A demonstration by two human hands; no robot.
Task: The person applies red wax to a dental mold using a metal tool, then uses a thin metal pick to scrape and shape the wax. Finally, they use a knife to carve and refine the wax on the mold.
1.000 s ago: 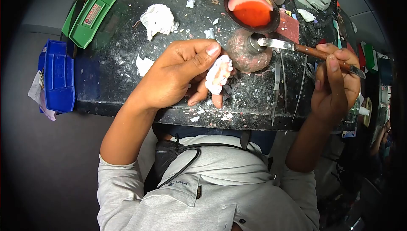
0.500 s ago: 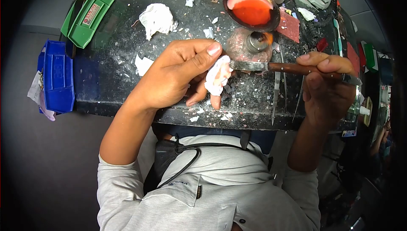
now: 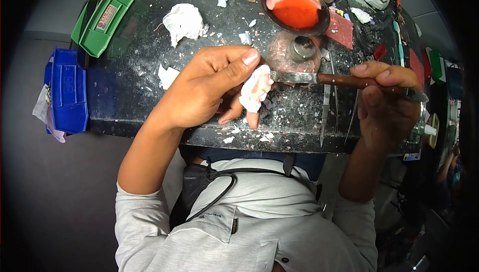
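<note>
My left hand grips a small white plaster-like piece with pink patches, holding it above the front part of the table. My right hand is closed round the brown wooden handle of a wax knife. The flat metal blade points left, and its tip meets the upper right edge of the piece. Behind the blade stands a glass spirit lamp with a metal neck. Above the lamp, a dark round pan contains red liquid and a pale pink slab.
White crumpled material and many scraps litter the dark table. A green tray and a blue bin stand at the left. Thin metal tools lie near the front edge. A pink sheet rests right of the pan.
The orange flame seen beside the lamp's neck earlier no longer shows. Both hands, the knife and the piece are almost exactly where they were.
</note>
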